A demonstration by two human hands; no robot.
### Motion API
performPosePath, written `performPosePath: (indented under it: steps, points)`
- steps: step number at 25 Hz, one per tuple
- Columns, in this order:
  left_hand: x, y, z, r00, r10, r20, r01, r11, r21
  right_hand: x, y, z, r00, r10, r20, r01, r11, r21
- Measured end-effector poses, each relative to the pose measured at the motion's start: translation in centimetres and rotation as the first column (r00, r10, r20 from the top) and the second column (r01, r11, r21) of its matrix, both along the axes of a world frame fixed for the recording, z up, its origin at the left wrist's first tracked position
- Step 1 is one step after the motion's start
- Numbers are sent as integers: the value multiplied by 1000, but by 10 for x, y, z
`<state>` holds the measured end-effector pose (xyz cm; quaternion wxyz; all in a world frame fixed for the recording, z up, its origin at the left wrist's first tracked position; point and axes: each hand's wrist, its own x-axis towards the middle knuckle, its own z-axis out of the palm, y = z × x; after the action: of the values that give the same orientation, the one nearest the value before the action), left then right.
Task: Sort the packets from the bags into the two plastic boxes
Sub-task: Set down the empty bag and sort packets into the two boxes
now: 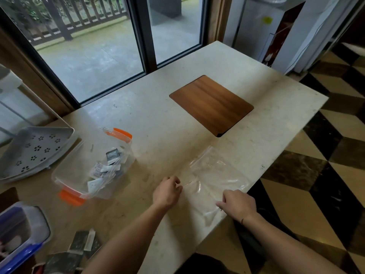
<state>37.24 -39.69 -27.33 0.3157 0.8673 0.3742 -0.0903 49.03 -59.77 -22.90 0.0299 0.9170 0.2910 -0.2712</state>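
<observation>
A clear plastic bag point(214, 175) lies flat and looks empty at the table's near right edge. My left hand point(167, 191) pinches its near left edge. My right hand point(237, 204) pinches its near right corner. Left of the bag stands a clear plastic box with orange clips point(67, 171), with another clear bag of small white and dark packets point(107, 165) lying in it. A second box with blue clips point(27, 232) sits at the lower left corner. Several dark and white packets point(83, 244) lie loose on the table beside it.
A grey perforated tray point(33, 151) rests at the far left. A wooden board point(211, 104) is set into the stone table point(158, 119) further back. Glass doors stand behind the table, and the tiled floor drops off to the right.
</observation>
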Motion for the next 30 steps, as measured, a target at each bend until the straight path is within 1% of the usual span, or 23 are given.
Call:
performPosePath:
  steps: [4,7,12,14,17,20,23,27,30]
  points:
    - [-24,17,8,996,56,74,-57,998,9,-11,17,14,984,166,59,-164,986,-39]
    - [-54,25,15,979,127,160,-126,992,-16,-28,44,20,950,302,81,-306,951,43]
    - [-131,29,24,916,309,254,-314,949,-22,-73,103,20,855,505,121,-519,827,217]
    - [-174,28,28,874,409,263,-419,908,-20,-98,124,17,809,576,118,-586,774,240]
    - [-242,27,30,821,522,231,-534,846,-13,-138,150,14,740,665,103,-666,703,248]
    - [-305,23,29,745,627,227,-642,767,-12,-181,166,13,700,713,36,-700,676,231]
    - [-356,18,28,670,713,205,-725,689,-26,-214,177,12,669,743,17,-728,650,218]
    - [-407,21,26,588,788,185,-797,603,-38,-253,187,7,688,726,2,-706,668,238]
    - [-440,31,25,571,805,163,-812,583,-32,-275,200,-3,723,689,-55,-654,708,267]
